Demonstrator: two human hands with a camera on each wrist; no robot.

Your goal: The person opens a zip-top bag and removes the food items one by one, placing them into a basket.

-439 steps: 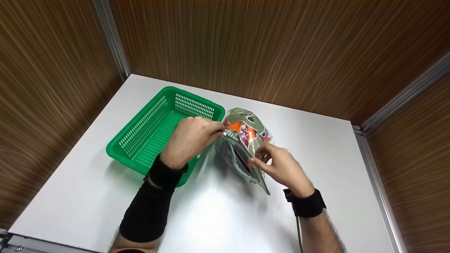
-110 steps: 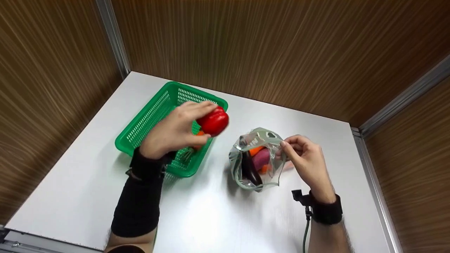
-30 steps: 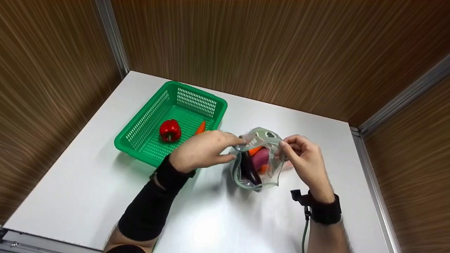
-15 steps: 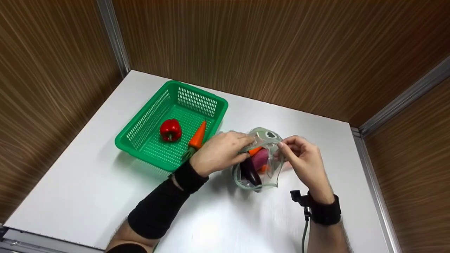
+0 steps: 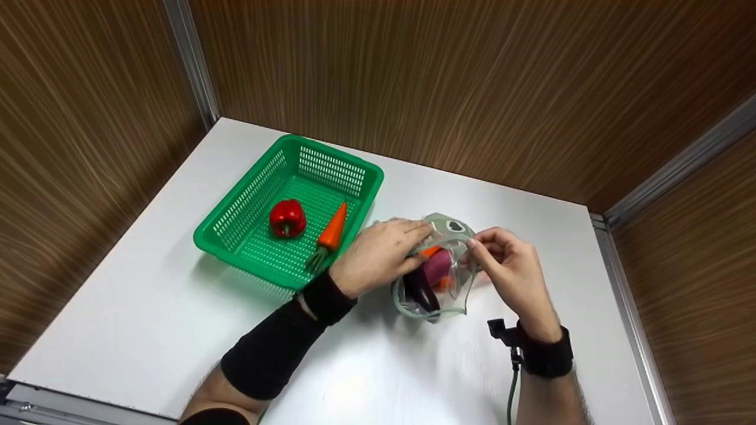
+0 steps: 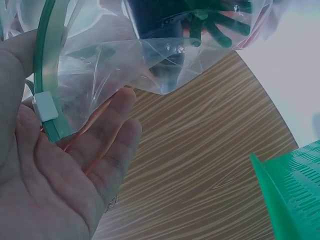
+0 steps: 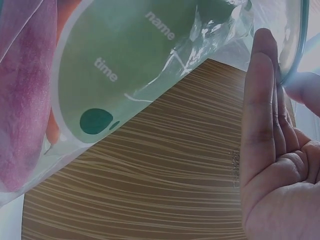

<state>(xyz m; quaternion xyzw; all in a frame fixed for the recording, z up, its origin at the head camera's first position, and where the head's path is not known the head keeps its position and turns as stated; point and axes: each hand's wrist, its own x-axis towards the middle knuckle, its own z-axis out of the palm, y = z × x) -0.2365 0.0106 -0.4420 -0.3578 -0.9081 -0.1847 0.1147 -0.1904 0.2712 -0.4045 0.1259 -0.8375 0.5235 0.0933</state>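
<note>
A clear zip bag [image 5: 458, 298] with green trim lies on the table, its mouth spread wide. Inside it I see a dark eggplant [image 5: 420, 290], a purple sweet potato [image 5: 438, 267] and some orange pieces [image 5: 442, 285], probably carrots. My left hand [image 5: 381, 251] holds the left side of the bag's mouth between thumb and fingers; the left wrist view has the white zip slider [image 6: 46, 106] beside the palm. My right hand [image 5: 512, 268] pinches the opposite rim with thumb and forefinger. In the right wrist view the sweet potato [image 7: 25, 90] shows through the plastic.
A green mesh basket [image 5: 236, 262] stands just left of the bag. A red bell pepper [image 5: 287, 218] and a carrot [image 5: 332, 230] with a green top lie in it. Wood-grain panels [image 5: 401, 77] wall the white table [image 5: 136, 307] behind and at both sides.
The bell pepper, in my left hand 3.7 s ago, now lies in the basket. My left hand has moved right onto the bag's rim. The right hand has kept its pinch, almost still.
</note>
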